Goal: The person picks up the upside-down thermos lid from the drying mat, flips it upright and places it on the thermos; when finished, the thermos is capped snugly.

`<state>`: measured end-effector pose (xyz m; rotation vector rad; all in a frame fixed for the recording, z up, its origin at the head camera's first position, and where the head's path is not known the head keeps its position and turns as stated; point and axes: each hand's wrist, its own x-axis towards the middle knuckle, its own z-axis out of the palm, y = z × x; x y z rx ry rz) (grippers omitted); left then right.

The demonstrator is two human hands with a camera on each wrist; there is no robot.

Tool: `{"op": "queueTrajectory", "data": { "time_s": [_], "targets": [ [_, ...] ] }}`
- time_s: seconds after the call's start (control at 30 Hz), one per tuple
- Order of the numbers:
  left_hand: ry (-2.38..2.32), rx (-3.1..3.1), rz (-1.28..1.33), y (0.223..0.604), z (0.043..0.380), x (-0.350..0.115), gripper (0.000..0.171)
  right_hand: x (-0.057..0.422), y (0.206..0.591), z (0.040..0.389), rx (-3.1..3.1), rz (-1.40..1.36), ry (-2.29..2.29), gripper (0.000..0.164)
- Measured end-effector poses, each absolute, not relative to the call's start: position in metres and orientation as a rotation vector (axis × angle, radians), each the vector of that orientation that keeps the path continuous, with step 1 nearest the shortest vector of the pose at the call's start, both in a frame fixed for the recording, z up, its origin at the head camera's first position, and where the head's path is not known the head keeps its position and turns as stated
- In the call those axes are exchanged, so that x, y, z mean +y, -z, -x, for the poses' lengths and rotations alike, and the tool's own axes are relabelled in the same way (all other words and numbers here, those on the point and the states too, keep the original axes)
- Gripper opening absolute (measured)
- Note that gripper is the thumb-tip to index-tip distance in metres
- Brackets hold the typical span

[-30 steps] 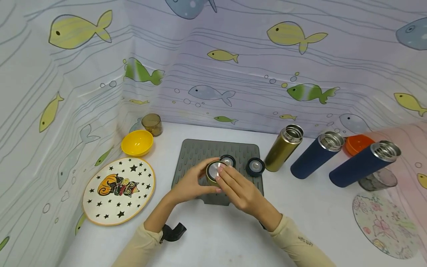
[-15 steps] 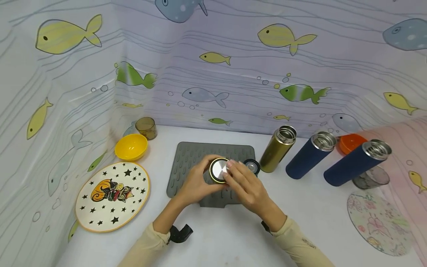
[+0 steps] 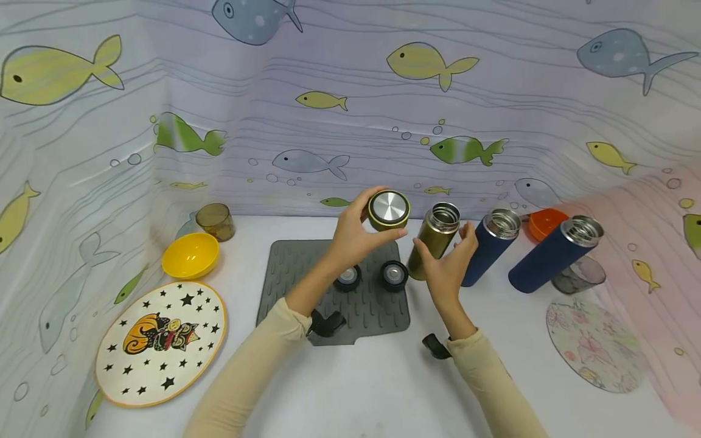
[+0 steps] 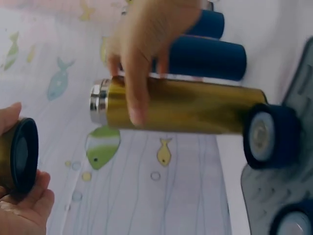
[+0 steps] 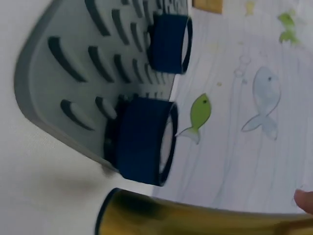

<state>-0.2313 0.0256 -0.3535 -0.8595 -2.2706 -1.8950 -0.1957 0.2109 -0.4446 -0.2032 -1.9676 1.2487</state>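
Observation:
In the head view my left hand holds a gold lid with a brushed silver top, thumb and fingers around its rim. The left wrist view shows the dark inside of that lid. My right hand is at the upright gold thermos bottle, which has a bare steel mouth. The right thumb and fingers are spread on either side of the bottle; in the right wrist view a fingertip appears slightly off it. Two dark blue lids lie on the grey drying mat.
Two lidless blue thermos bottles stand to the right, with an orange bowl, a grey glass and a floral round mat. On the left are a yellow bowl, a brown glass and a star-patterned plate.
My left hand has carried the gold lid up and away from the mat toward the gold bottle. My right hand has left the lid and moved right to that bottle. The view has swung right.

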Motion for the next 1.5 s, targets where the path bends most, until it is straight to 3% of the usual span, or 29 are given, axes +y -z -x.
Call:
{"op": "queueTrajectory", "data": {
  "time_s": [0.3, 0.67, 1.03, 1.17, 1.3, 1.5],
  "targets": [
    [1.942, -2.213, 0.979, 0.349, 0.249, 0.075, 0.074, 0.222, 0.463, 0.216, -2.006, 0.265, -1.453, 0.082],
    [1.912, -2.316, 1.127, 0.355, 0.234, 0.106, 0.076, 0.219, 0.458, 0.18, -2.014, 0.293, -1.43, 0.069],
    [1.893, -2.493, 1.32, 0.384, 0.238, 0.117, 0.077, 0.216, 0.462, 0.166, -1.986, 0.252, -1.47, 0.071],
    [1.987, -2.501, 1.425, 0.385, 0.245, 0.115, 0.09, 0.209, 0.442, 0.158, -1.996, 0.238, -1.463, 0.068],
    [1.972, -2.507, 1.307, 0.388, 0.243, 0.121, 0.107, 0.204, 0.43, 0.152, -2.01, 0.214, -1.444, 0.062],
    [2.288, -2.181, 1.308, 0.402, 0.238, 0.129, 0.087, 0.205, 0.432, 0.15, -2.01, 0.221, -1.491, 0.065]
  ]
}}
